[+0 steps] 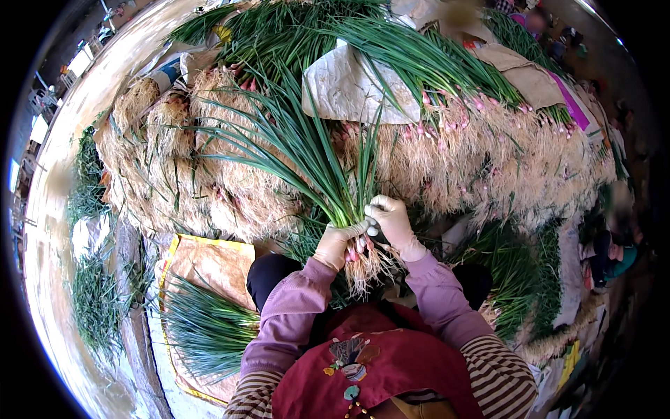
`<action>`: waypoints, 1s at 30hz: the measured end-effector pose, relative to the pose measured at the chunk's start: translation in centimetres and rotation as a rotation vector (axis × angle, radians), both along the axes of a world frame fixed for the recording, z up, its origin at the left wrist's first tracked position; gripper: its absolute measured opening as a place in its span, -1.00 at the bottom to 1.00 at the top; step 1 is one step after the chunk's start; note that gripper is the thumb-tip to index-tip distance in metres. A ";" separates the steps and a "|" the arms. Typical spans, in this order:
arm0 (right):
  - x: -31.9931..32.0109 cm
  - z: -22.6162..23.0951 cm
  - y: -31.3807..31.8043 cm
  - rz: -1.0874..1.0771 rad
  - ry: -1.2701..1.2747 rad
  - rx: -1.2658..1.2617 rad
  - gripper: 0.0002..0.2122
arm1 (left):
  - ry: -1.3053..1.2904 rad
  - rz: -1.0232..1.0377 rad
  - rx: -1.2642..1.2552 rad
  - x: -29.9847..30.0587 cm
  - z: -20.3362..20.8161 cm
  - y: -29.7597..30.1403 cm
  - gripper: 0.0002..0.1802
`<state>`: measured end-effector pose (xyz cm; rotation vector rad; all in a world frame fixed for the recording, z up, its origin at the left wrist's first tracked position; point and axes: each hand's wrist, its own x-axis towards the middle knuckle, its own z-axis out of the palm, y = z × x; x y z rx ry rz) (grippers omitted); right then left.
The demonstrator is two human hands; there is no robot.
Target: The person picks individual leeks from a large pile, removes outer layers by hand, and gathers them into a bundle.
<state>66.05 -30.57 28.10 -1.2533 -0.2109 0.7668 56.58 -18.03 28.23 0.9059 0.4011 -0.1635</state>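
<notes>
A bunch of spring onions [328, 171] stands up in front of me, its green leaves fanned away and its pale, pinkish bulbs and stringy roots toward my lap. My left hand [336, 244], in a whitish glove, is wrapped round the stems just above the bulbs. On the right side of the bunch, my gloved right hand [391, 222] has its fingers bent and pinched at the stems; whether a single stalk is between them is too small to tell. Beyond my hands lies a large heap of spring onions [453, 150], roots facing me.
A smaller pile of spring onions [209, 325] rests on a yellow-edged sack [209, 255] at my left. Whitish sheeting [359, 87] covers part of the heap. More green leaves [502, 269] lie by my right knee. Another person [614, 255] sits at the far right.
</notes>
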 end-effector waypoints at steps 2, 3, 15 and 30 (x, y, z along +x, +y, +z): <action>1.0 -1.9 -0.3 -0.174 -0.905 -0.561 -0.92 | 0.032 0.005 0.037 0.0 0.5 -0.1 -0.81; 1.5 -2.5 -0.7 -0.253 -1.358 -0.842 -0.90 | 0.035 0.059 0.041 -0.1 0.7 -0.5 -0.80; 1.4 2.1 -1.5 0.483 -0.386 -0.149 -0.80 | -0.126 -0.118 -0.346 -0.7 1.1 0.9 -0.69; -0.9 0.5 -3.7 0.330 -0.293 -0.215 -0.60 | -0.001 -0.030 -0.078 0.5 -0.5 -0.8 -0.88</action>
